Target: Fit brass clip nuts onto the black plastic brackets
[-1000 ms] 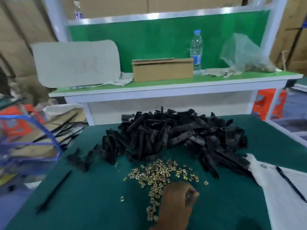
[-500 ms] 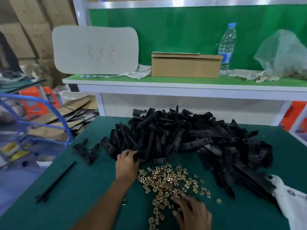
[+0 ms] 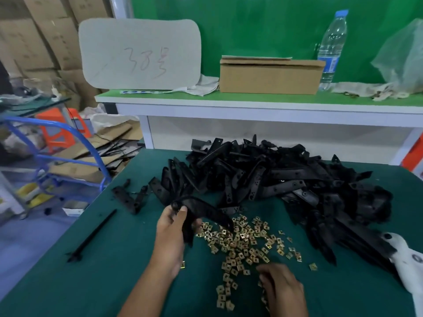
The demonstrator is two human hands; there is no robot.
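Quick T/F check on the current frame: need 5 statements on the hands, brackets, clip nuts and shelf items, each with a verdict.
1. The left hand holds a black bracket. True.
2. The brass clip nuts sit in the cardboard box. False: they lie loose on the green table, in front of the bracket pile.
3. The right hand is at the near edge of the nuts, fingers curled. True.
4. The water bottle lies on its side. False: it stands upright on the shelf, right of the box.
5. The held bracket is still resting in the pile. False: it is lifted clear, over the nuts.
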